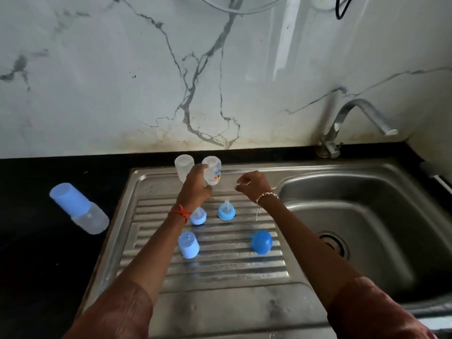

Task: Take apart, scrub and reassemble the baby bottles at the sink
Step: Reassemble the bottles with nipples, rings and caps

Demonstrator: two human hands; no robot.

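Observation:
My left hand [195, 185] grips a clear bottle body [213, 169] with a small printed picture, held mouth-down at the back of the steel drainboard [220, 272]. A second clear bottle body [183, 166] stands upside down just left of it. My right hand [254, 184] hovers beside them with curled fingers and holds nothing that I can see. On the ribbed board stand two blue collars with teats [226, 211] [198, 216], a pale blue cap [188, 245] and a darker blue cap [261, 242]. An assembled bottle with a blue cap [78, 207] lies on the black counter at the left.
The sink basin [367, 216] with its drain [333, 243] lies to the right, under a steel tap [352, 121] with no water running. A black counter [36, 241] runs along the left, and a marble wall [171, 69] rises behind.

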